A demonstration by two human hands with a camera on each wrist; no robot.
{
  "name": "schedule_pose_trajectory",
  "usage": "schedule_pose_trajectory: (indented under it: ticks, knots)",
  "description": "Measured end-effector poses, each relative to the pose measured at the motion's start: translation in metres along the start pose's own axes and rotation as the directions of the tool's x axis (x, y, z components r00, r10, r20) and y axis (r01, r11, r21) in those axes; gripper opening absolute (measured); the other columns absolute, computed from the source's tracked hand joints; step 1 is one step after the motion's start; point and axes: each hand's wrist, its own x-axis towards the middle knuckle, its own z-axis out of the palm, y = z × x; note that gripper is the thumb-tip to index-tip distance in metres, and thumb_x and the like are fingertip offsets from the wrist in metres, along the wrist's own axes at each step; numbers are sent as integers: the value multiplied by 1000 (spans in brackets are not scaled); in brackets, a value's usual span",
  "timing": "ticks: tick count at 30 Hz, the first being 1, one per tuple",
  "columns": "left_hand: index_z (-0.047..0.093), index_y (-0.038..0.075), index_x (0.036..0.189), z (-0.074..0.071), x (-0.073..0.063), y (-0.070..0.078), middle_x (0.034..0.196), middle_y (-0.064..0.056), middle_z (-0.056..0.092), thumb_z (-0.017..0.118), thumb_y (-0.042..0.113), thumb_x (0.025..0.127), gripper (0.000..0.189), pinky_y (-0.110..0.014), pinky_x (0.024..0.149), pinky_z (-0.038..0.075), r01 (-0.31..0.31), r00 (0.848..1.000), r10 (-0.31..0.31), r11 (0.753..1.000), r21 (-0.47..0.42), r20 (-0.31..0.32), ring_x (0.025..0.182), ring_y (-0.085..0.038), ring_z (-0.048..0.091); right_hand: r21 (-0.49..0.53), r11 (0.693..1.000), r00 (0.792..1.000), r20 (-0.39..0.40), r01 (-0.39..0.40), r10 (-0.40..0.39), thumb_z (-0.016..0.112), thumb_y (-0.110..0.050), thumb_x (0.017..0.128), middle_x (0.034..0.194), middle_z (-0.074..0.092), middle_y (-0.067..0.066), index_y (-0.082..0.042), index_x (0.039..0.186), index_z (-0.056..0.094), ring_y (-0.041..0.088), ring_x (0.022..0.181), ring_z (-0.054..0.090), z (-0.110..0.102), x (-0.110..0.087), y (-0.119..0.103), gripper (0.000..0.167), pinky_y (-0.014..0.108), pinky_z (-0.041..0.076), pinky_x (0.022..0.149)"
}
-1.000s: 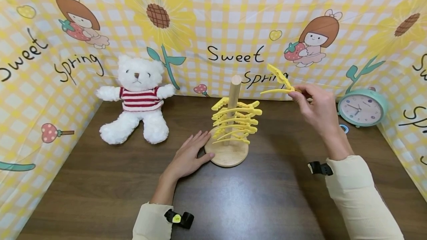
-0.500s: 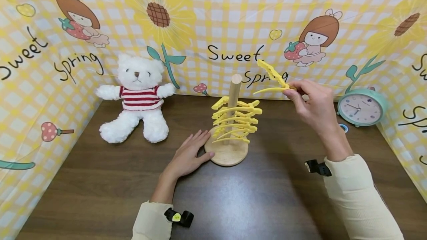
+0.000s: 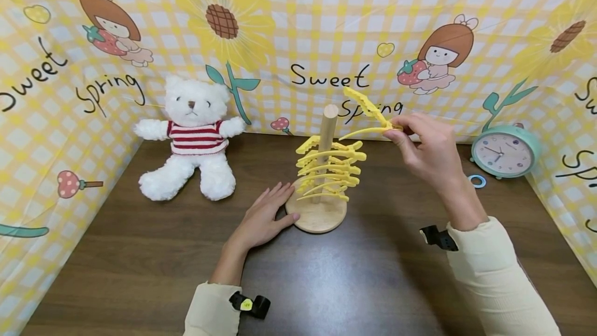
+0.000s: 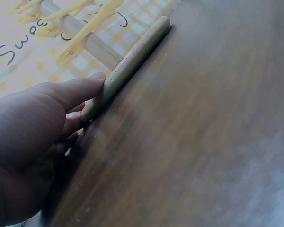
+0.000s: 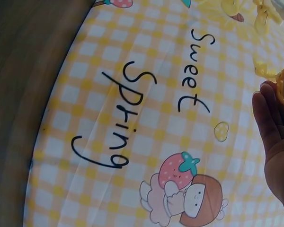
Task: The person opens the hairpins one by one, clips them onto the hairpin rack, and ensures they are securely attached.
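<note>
My right hand (image 3: 424, 144) pinches the tail end of a yellow hair clip (image 3: 370, 108), its two prongs spread apart and facing the post. The clip is to the right of the upper part of a wooden post (image 3: 329, 124). Several other yellow hair clips (image 3: 333, 157) sit one above another on that post. In the right wrist view, the held clip (image 5: 267, 68) shows only partly at the edge. My left hand (image 3: 261, 219) rests against the left rim of the round wooden base (image 3: 319, 222), fingers fairly straight. Its thumb (image 4: 85, 90) lies on the base.
A white teddy bear (image 3: 191, 139) in a striped shirt sits at the back left. On the right stand a green alarm clock (image 3: 503, 152) and a small blue ring (image 3: 477, 181). A checked cloth (image 3: 308, 25) surrounds the brown table (image 3: 140, 253).
My right hand has moved left with the hair clip, bringing its prongs closer to the post. More of the blue ring shows now. My left hand has stayed in place.
</note>
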Motion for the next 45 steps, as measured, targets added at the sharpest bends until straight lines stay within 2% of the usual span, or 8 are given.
schedule_pose_trajectory:
  ticks: [5,10,13,17,19,21,36,45]
  knots:
    - [37,4,157,0,0,-1,162,-14,32,63,42,100,73,-44,124,11,-1,1000,1,1000,-3,-4,153,-26,19,49,999,999,-24,24,-22,63,-35,100,81,70,11,4,94,74,16,67,56,6,4,-6,41,15,38,58]
    - [37,4,156,0,0,-1,162,-14,32,63,42,100,72,-45,124,11,-5,1000,5,1000,-2,-10,153,-27,19,24,999,998,42,46,-47,59,-38,102,87,72,12,4,96,73,18,73,61,9,10,-13,45,20,46,62]
    - [37,4,157,0,0,-1,162,-14,32,63,41,100,72,-45,124,11,-6,1000,6,1000,-2,-10,153,-27,19,22,997,994,81,69,-71,62,-33,101,87,71,13,4,97,73,18,72,61,11,13,-17,39,24,49,61]
    - [37,4,157,1,0,-1,162,-14,32,63,42,100,73,-45,124,11,-7,1000,7,1000,4,-7,153,-26,19,46,994,990,103,96,-100,74,-11,93,86,69,12,4,98,73,16,70,57,15,17,-22,16,27,45,60]
    - [36,5,157,1,0,-1,162,-14,31,63,42,100,73,-45,124,11,-8,1000,8,1000,7,-5,154,-26,18,57,992,988,103,108,-114,79,0,86,87,69,11,3,98,73,15,70,56,17,19,-25,14,27,44,60]
    - [36,5,157,1,0,-2,163,-13,31,63,43,100,73,-45,124,11,-7,1000,7,1000,10,-4,154,-26,18,64,991,987,105,117,-123,80,4,83,88,70,11,3,98,72,15,71,56,18,21,-27,17,27,44,59]
    - [37,4,157,2,-1,-2,162,-14,32,63,42,100,72,-45,124,11,-10,1000,10,1000,5,-3,153,-26,19,75,989,978,153,129,-139,80,0,85,82,67,8,1,95,72,14,69,55,23,25,-32,13,29,45,57]
    - [37,5,157,2,0,-3,163,-13,31,63,43,100,73,-44,124,10,-7,1000,7,1000,9,-2,154,-25,18,129,990,975,207,57,-83,77,1,87,97,72,9,1,101,72,18,85,66,15,24,-28,15,34,55,73]
